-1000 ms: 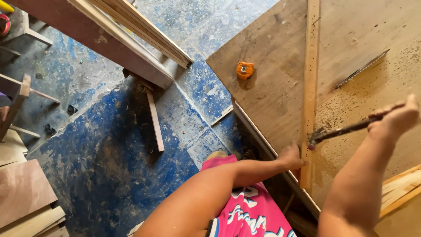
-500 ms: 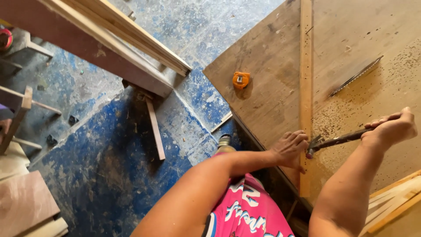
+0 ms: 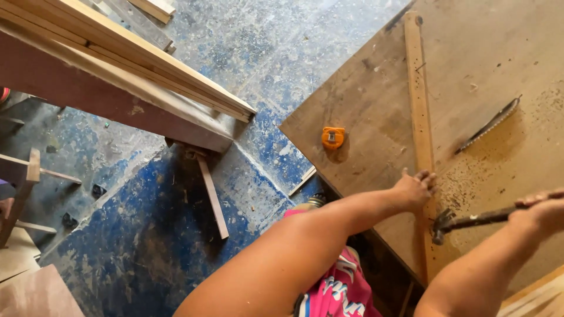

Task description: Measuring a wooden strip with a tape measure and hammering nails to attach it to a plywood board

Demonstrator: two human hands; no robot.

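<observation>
We see a hammer [image 3: 470,221] low on the right side, with its dark head just above a long thin wood strip [image 3: 418,100] that lies flat on the desk [image 3: 364,94]. The right hand [image 3: 543,211] has its grip closed tight around the hammer's handle, and the handle runs out to the left from the fist. The left hand [image 3: 414,189] rests on the wood strip just beside the hammer head, with its fingers [image 3: 427,176] spread a little and pressing down; its grip is open and it holds nothing. We cannot tell if there is a nail under the hammer head, because that spot is too small and dark. The wood strip goes from near the bottom of the desk up toward the far corner. To the right of the strip lies a saw blade [image 3: 487,124], slanted, and around it the desk is dusty with little bits of sawdust [image 3: 546,111]. To the left of the strip, well apart from both hands, sits a small orange tape measure [image 3: 333,137] on the brown board. Below the arms we see pink clothing [image 3: 338,287]. Past the edge of the desk is a blue floor [image 3: 135,246] with worn paint. A short wood stick [image 3: 212,196] lies on that floor. Higher up on the left, long wood boards [image 3: 135,64] are stacked on a dark beam [image 3: 88,97].
</observation>
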